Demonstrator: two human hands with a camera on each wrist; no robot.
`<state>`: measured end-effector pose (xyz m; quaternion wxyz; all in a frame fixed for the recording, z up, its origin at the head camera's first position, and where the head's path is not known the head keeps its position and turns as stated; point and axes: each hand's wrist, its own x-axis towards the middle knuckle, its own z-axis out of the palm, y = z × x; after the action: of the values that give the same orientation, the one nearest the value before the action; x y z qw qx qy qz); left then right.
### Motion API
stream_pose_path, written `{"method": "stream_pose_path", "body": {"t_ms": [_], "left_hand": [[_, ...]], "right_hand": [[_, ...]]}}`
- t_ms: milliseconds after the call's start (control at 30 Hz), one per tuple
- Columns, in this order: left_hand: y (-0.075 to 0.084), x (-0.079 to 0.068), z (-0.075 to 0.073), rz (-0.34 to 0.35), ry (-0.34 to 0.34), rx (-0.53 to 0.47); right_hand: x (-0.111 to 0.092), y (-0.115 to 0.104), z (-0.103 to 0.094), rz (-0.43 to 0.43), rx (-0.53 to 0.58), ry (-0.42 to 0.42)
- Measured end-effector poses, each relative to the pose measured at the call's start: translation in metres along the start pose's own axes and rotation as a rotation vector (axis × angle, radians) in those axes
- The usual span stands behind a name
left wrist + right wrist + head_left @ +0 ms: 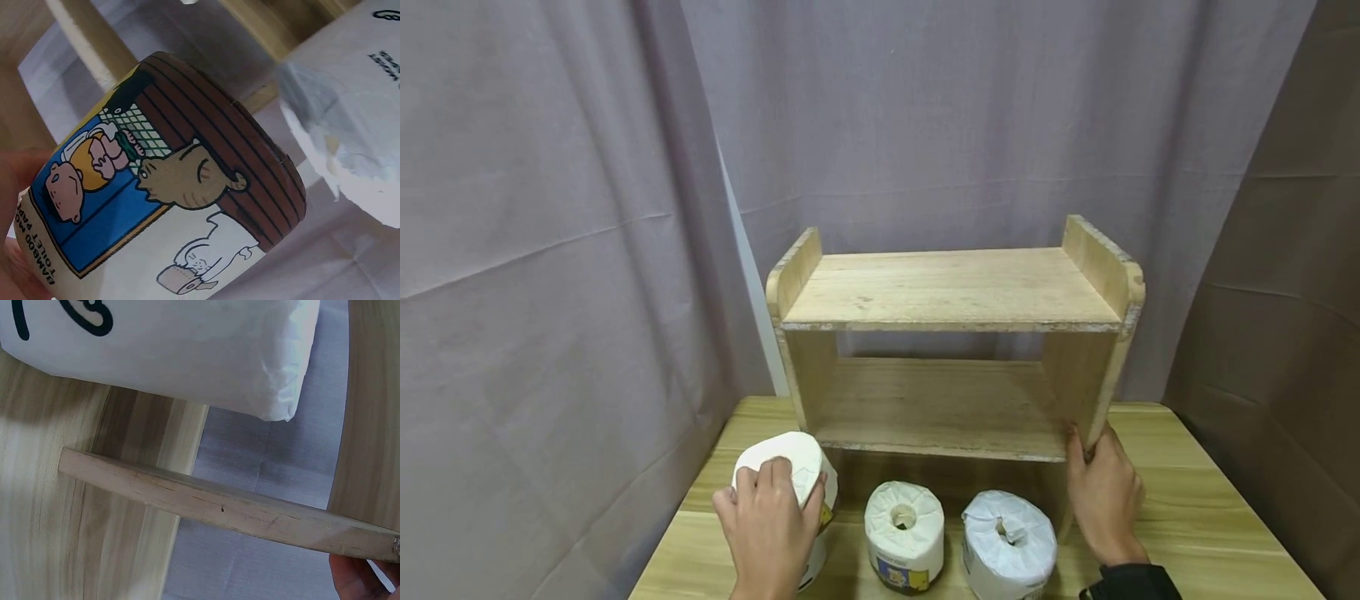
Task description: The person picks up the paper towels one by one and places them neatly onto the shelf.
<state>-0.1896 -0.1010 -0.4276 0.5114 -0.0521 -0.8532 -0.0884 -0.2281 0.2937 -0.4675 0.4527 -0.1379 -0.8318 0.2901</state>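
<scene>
My left hand [771,521] grips a wrapped toilet paper roll [800,454] from above, in front of the wooden shelf's left side. The roll is tilted; in the left wrist view the toilet paper roll [181,169] shows a printed cartoon of a figure and cats. More white wrapping shows below it in the head view, partly hidden by my hand. My right hand [1105,492] holds the right side panel of the two-tier wooden shelf [951,287], thumb on the inner face near the lower board. The right wrist view shows fingertips [356,578] at the panel's edge [231,509].
Two more wrapped rolls stand upright in front of the shelf: a cream toilet paper roll [904,525] in the middle and a white toilet paper roll [1009,542] to its right. Everything is on a wood-grain table [1187,492]. Grey curtains [940,125] hang behind and at the left.
</scene>
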Motion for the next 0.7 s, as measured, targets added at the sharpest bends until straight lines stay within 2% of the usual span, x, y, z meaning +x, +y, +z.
{"method": "stream_pose_path", "body": {"t_ms": [133, 433, 700], "left_hand": [[0.005, 0.003, -0.006, 0.001, -0.002, -0.021], [0.014, 0.004, -0.014, 0.017, -0.078, -0.065], [0.024, 0.007, -0.019, 0.026, -0.12, -0.104]], "right_hand": [[0.001, 0.001, 0.0, 0.003, -0.004, -0.002], [0.001, 0.001, 0.001, 0.021, 0.0, -0.013], [-0.001, 0.001, -0.001, 0.002, 0.005, -0.01]]}}
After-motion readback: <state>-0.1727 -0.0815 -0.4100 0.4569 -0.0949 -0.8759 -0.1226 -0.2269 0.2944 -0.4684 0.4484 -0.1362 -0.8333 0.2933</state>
